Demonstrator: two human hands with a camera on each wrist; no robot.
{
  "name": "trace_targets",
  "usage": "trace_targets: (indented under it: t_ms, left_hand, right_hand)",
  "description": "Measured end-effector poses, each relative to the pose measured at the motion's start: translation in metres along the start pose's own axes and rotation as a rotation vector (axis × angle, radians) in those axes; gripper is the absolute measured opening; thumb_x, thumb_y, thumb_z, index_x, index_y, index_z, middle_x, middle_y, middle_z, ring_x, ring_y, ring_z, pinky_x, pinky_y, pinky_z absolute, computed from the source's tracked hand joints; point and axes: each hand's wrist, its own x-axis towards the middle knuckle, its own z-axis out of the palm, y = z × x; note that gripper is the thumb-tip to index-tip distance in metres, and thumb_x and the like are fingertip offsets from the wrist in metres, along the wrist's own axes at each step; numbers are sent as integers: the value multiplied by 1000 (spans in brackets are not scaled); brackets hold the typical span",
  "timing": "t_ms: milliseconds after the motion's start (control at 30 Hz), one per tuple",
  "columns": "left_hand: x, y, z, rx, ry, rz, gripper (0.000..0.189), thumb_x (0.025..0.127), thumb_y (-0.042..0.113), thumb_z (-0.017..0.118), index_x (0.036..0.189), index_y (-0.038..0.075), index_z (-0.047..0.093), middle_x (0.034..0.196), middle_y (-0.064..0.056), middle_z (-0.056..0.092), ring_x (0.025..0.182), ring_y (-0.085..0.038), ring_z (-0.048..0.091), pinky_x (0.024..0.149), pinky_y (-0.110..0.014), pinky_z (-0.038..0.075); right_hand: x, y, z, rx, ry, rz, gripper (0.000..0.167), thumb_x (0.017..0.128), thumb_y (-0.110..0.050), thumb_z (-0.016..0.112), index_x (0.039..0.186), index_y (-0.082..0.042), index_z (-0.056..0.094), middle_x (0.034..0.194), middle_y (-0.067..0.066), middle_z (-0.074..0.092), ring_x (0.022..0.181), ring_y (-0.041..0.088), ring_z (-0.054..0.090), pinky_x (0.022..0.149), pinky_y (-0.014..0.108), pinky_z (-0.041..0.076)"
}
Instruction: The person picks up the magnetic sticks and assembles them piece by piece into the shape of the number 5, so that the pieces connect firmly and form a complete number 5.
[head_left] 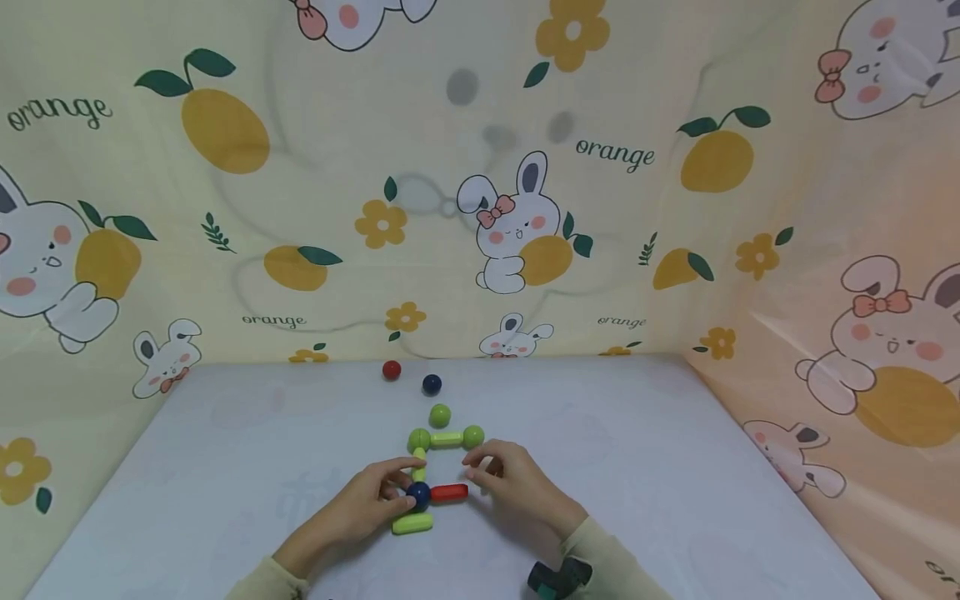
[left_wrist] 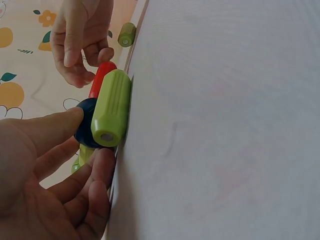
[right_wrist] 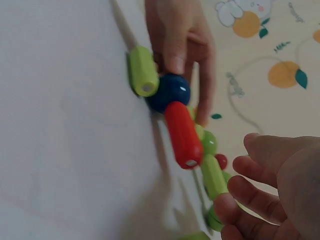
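My left hand (head_left: 367, 504) holds a dark blue ball (head_left: 419, 497) between thumb and fingers. A red rod (head_left: 450, 493) sticks out from the ball's right side. Beyond the ball, a short green rod (head_left: 419, 467) leads to a green ball (head_left: 419, 440), which a second green rod (head_left: 447, 440) joins to another green ball (head_left: 473, 436). Nearest to me, a loose-looking green rod (left_wrist: 112, 107) lies beside the blue ball. My right hand (head_left: 517, 483) hovers just right of the red rod's free end (right_wrist: 191, 163), fingers loosely bent and nothing between them.
Behind the joined pieces, a single green ball (head_left: 440, 415), a dark blue ball (head_left: 432, 384) and a red ball (head_left: 392, 370) rest on the white table (head_left: 637, 433). In the left wrist view another green rod (left_wrist: 127, 35) lies past the right hand. A printed cloth (head_left: 337, 167) hangs behind.
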Motion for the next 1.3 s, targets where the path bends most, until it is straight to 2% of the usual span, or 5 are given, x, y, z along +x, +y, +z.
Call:
trace_targets:
  t_ms: [200,433,700,1133,1300]
  left_hand:
    - [2,-1,0,-6,-8,-21,50,93,14,71,141,9,57,113,-10,69,90,-18,59,75,-28,48]
    - [1,-2,0,3,-4,-35,50,92,14,72,140,10,57,114,-9,69,91,-18,58,77,-29,47]
    - [2,-1,-1,-4,2,-49,50,92,13,72,140,11,57,113,-8,69,90,-18,58,76,-29,47]
    - [0,0,-2,-11,-4,-37,51,92,14,72,141,10,57,115,-9,69,91,-18,58,76,-27,47]
    - [1,-2,-2,-15,-10,-24,50,93,14,72,140,9,57,114,-9,69,90,-18,58,76,-27,47]
  right_hand:
    - [0,1,-14,-17,60,2,24,99,-25,65,114,-8,72,110,4,72,78,10,61,66,22,50]
    - [3,3,-28,10,78,33,26,100,-25,64,118,-8,71,111,5,72,77,13,58,65,22,48]
    - [14,12,-40,67,79,-11,28,102,-21,61,120,-1,70,118,19,71,75,17,60,65,21,47]
    - [47,8,-39,69,58,-34,30,103,-19,59,122,3,67,119,22,70,82,30,66,71,22,49]
    - [66,2,-38,46,53,-29,32,103,-21,58,124,2,66,119,18,71,82,25,66,73,25,51]
